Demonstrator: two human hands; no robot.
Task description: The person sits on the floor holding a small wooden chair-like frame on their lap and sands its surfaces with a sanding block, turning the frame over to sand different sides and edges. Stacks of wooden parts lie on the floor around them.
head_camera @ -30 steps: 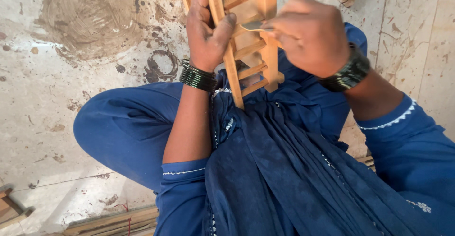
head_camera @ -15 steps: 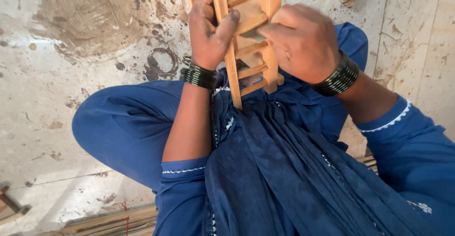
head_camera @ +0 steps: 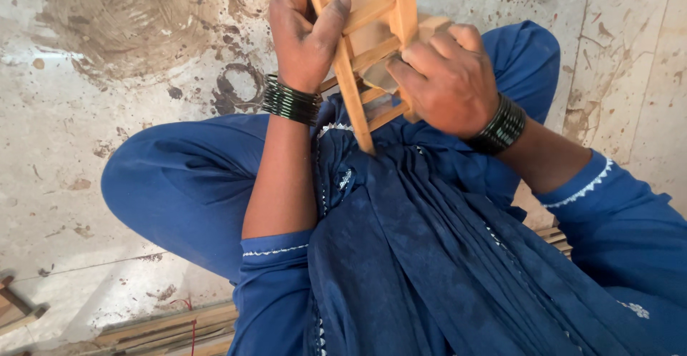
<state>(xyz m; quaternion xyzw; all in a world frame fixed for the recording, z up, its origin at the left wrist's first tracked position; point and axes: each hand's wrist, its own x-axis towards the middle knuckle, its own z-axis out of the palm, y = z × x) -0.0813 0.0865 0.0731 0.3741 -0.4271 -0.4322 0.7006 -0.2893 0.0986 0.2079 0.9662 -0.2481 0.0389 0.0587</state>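
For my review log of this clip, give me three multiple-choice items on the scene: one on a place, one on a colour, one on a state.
1. Where does the lower end of the small ladder-like frame of light wooden slats rest?
A. on the blue-clothed lap
B. on a shelf
C. in a bucket

2. What colour are the stacked bangles on the left wrist?
A. red
B. dark green
C. white

3. How does the left hand meet the frame?
A. hovers apart
B. lies flat beneath it
C. grips a side rail

Answers: 1 A, the rail's end meets the blue cloth; 2 B, they shine dark green; 3 C, its fingers and thumb wrap the rail, while the right hand closes on the other side.
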